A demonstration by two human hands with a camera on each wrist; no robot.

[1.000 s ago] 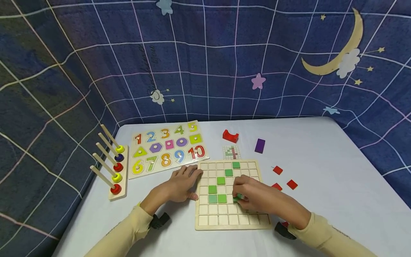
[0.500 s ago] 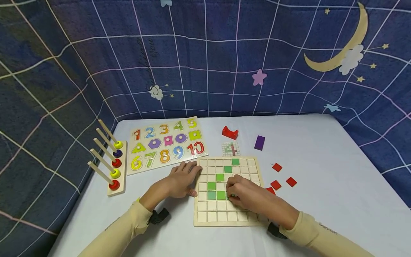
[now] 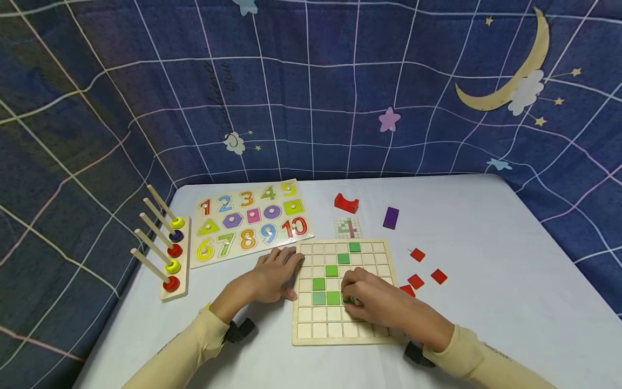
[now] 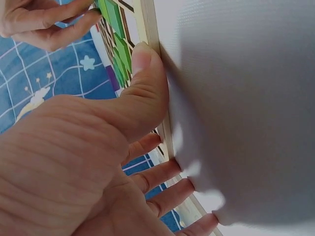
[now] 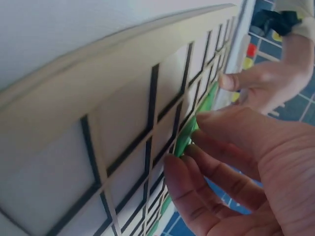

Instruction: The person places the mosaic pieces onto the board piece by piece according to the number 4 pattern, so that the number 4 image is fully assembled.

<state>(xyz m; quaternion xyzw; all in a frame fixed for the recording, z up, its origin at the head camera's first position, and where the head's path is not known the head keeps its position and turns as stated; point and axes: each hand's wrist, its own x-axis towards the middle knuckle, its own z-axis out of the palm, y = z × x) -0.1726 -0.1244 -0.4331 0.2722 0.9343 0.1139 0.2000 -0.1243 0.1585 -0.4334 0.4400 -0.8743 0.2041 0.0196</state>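
Observation:
On the white table lies a square wooden grid board (image 3: 320, 330), several green tiles (image 3: 332, 297) set in its cells in a stepped pattern. My left hand (image 3: 272, 275) rests along the board's left edge, fingers spread and mostly straight; in the left wrist view its thumb (image 4: 147, 73) touches the rim. Over the middle of the board my right hand (image 3: 376, 302) pinches a green tile (image 5: 183, 140) at a cell just right of the row of two tiles. Its fingers hide most of that tile, so how fully it sits in the cell is unclear.
Several red tiles (image 3: 439, 276) lie right of the board. Beyond it are a small pattern card (image 3: 347, 228), a red notched block (image 3: 346, 203) and a purple block (image 3: 391, 218). A number puzzle (image 3: 252, 224) and a peg stand with rings (image 3: 181, 281) stand left.
My right hand has shifted a little left across the board with the green tile, to beside the other two in that row. The left hand stays on the edge.

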